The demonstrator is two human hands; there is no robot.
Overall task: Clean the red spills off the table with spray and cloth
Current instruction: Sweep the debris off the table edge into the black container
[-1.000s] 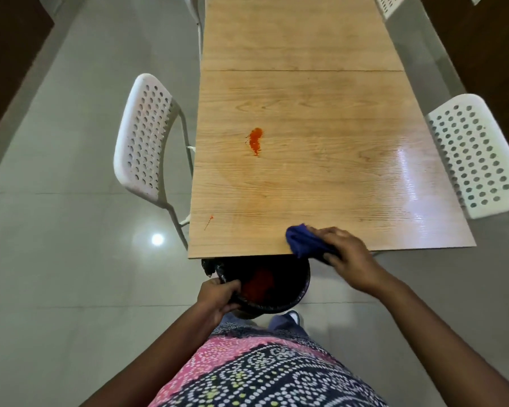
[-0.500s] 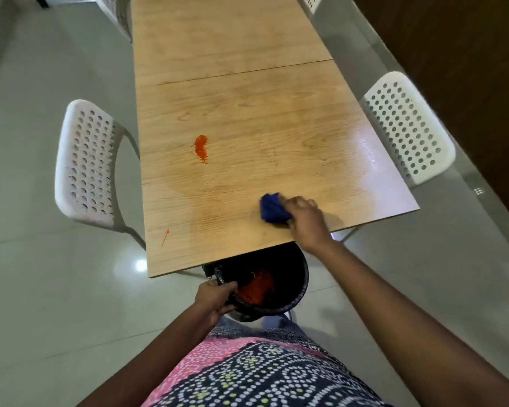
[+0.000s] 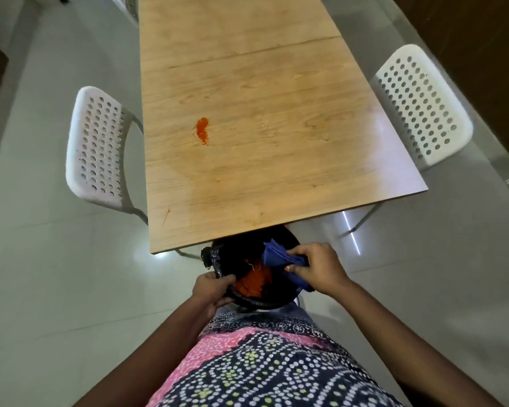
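Note:
A red spill (image 3: 202, 134) lies on the wooden table (image 3: 276, 148), left of its middle. A thin red streak (image 3: 166, 215) marks the near left corner. Below the table's near edge I hold a black bin (image 3: 227, 254) lined with a black bag, red mess (image 3: 252, 282) inside it. My left hand (image 3: 213, 289) grips the bin's near rim. My right hand (image 3: 318, 267) grips the blue cloth (image 3: 275, 255) over the bin's opening. No spray bottle is in view.
A white perforated chair (image 3: 96, 148) stands at the table's left side and another (image 3: 420, 104) at the right. More chair backs show at the far left end. Glossy pale floor tiles surround the table; a dark wall runs along the right.
My right hand has pulled the blue cloth off the table's near edge and down over the bin. My left hand stays on the bin rim.

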